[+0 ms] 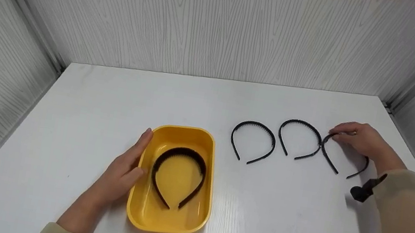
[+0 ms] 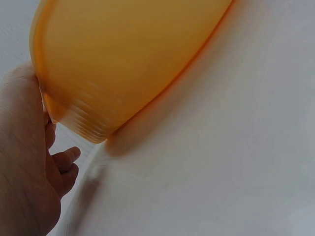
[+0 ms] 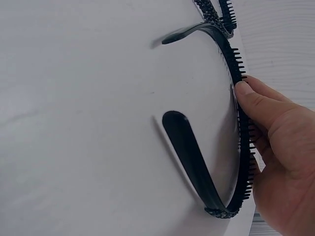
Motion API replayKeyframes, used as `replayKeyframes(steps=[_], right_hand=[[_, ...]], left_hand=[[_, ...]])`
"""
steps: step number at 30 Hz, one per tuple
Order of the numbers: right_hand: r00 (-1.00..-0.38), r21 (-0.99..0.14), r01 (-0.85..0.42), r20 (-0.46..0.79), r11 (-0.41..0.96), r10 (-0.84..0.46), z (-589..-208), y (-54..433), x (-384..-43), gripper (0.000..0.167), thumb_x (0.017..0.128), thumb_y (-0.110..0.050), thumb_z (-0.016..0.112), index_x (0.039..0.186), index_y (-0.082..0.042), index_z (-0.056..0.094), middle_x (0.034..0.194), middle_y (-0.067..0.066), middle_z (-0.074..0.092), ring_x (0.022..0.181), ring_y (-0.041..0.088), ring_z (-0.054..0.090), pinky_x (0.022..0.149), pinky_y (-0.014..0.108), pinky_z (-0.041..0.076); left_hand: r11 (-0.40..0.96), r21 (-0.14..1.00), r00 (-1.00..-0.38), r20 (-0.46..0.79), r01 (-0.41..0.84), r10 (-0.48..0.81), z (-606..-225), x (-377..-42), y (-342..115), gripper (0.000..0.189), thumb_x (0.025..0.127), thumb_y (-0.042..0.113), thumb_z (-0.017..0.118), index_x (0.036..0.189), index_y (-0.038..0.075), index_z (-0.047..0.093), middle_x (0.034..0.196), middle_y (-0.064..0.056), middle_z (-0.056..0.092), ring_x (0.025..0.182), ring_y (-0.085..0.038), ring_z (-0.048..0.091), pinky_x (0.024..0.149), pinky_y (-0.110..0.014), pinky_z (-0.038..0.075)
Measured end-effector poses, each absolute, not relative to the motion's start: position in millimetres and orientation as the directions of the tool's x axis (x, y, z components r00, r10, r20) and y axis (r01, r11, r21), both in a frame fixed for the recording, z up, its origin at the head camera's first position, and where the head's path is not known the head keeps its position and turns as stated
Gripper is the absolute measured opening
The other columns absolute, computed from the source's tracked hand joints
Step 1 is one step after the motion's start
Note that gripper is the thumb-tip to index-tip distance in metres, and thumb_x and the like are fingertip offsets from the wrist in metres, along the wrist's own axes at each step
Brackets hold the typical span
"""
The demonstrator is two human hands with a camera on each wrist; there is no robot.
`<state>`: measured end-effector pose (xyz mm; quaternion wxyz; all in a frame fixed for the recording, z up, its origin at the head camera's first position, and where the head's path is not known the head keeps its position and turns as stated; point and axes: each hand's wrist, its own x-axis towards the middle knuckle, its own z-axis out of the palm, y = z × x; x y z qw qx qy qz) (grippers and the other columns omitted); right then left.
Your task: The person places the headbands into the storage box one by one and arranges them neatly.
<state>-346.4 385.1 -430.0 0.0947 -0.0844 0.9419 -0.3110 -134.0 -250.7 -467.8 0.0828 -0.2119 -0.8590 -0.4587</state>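
My left hand (image 1: 119,177) holds a yellow plastic container (image 1: 168,226) by its left side, thumb at the rim and fingers along the outer wall. Inside lies a wide dark headband (image 1: 183,151), its ends toward me. At the far right, my right hand (image 1: 365,141) pinches a black toothed headband (image 1: 329,160) at the top of its curve. In the right wrist view the thumb lies on the inner face of this headband (image 3: 243,142), with fingers behind its teeth. Its left side meets a second black headband (image 1: 302,122).
Another black headband (image 1: 255,123) lies between the container and the second one, ends toward me. All are on a white table (image 1: 258,218). Pale wood-grain panels (image 1: 227,23) enclose its back and both sides. A black device (image 1: 363,191) sticks out from the right sleeve.
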Motion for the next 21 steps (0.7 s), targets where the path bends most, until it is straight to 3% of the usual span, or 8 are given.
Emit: replayKeyframes(steps=[9, 15, 21], right_hand=[[-0.956, -0.544, -0.164, -0.117, 0.823, -0.268, -422.8, 384.8, -343.3, 0.031, 0.106, -0.024, 0.066, 0.130, -0.007, 0.076, 0.147, 0.023, 0.060, 0.145, 0.046, 0.043, 0.118, 0.063, 0.031], [-0.960, -0.515, -0.140, -0.139, 0.846, -0.243, -416.9, 385.0, -338.2, 0.034, 0.106, -0.026, 0.066, 0.132, -0.006, 0.075, 0.146, 0.027, 0.059, 0.144, 0.050, 0.042, 0.116, 0.067, 0.032], [-0.954, -0.500, -0.121, -0.181, 0.857, -0.240, -409.2, 382.1, -334.4, 0.038, 0.106, -0.027, 0.065, 0.136, -0.006, 0.072, 0.148, 0.029, 0.056, 0.145, 0.051, 0.040, 0.111, 0.066, 0.037]], left_hand=[[0.491, 0.751, -0.896, 0.336, 0.440, 0.289, -469.0, -132.0, -251.7, 0.086, 0.091, 0.003, 0.048, 0.171, 0.016, 0.020, 0.176, 0.000, 0.020, 0.161, -0.016, 0.019, 0.127, -0.020, 0.012], [0.488, 0.748, -0.891, 0.342, 0.450, 0.297, -470.9, -134.5, -252.1, 0.085, 0.093, 0.006, 0.049, 0.171, 0.016, 0.019, 0.176, 0.004, 0.019, 0.161, -0.015, 0.019, 0.127, -0.021, 0.012], [0.477, 0.743, -0.881, 0.362, 0.469, 0.304, -471.6, -135.9, -253.2, 0.082, 0.095, 0.009, 0.050, 0.171, 0.017, 0.019, 0.176, -0.004, 0.021, 0.161, -0.016, 0.019, 0.128, -0.022, 0.012]])
